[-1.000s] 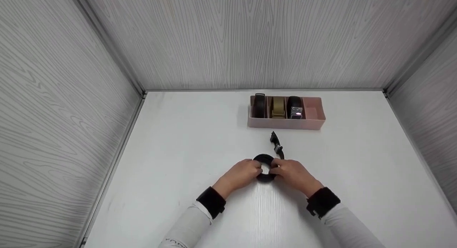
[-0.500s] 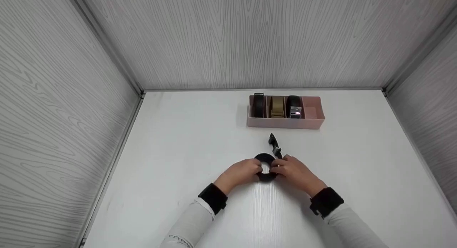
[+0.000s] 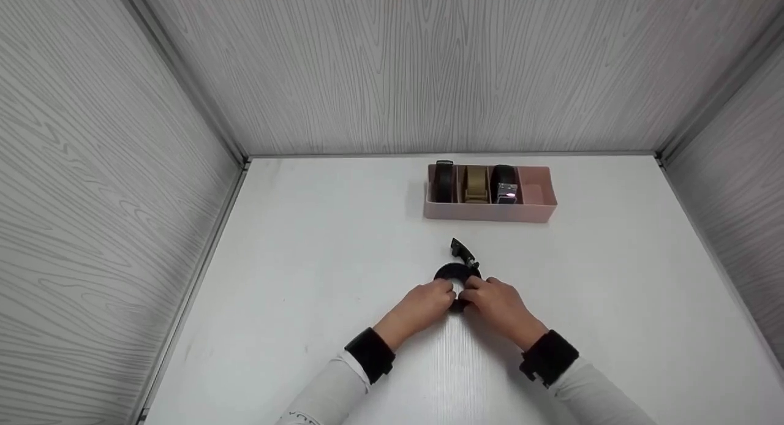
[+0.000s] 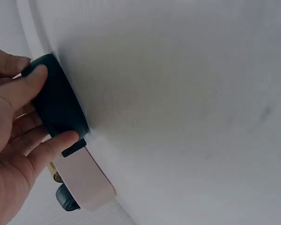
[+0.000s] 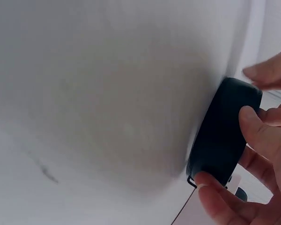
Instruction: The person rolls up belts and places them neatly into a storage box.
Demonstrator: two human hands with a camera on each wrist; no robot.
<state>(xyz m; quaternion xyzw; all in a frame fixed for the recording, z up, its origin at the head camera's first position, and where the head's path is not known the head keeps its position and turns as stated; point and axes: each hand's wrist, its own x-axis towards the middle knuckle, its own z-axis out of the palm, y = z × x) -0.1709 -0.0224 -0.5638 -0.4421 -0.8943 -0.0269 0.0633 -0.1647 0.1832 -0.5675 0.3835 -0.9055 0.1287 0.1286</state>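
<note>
A black belt [image 3: 451,269], wound into a standing-edge coil, rests on the white table between my hands in the head view. Its loose end with the buckle [image 3: 463,251] sticks out from the far side, pointing up and left. My left hand [image 3: 422,305] pinches the coil's left side, thumb on the outer face of the belt [image 4: 61,101] in the left wrist view. On the other side, my right hand [image 3: 499,305] pinches it too, thumb pressed on the belt [image 5: 222,126] in the right wrist view. Fingertips inside the ring are partly hidden.
Beyond the hands stands a pink divided box [image 3: 490,212]. In its compartments sit a dark rolled belt [image 3: 444,183], a tan rolled belt [image 3: 476,181] and a black one with a silver buckle [image 3: 505,175]. Grey wood-grain panels [image 3: 392,70] enclose the table's back and sides.
The belt's loose end has swung left and drawn closer to the coil, with less of it sticking out. Both hands have shifted slightly toward the near side of the coil.
</note>
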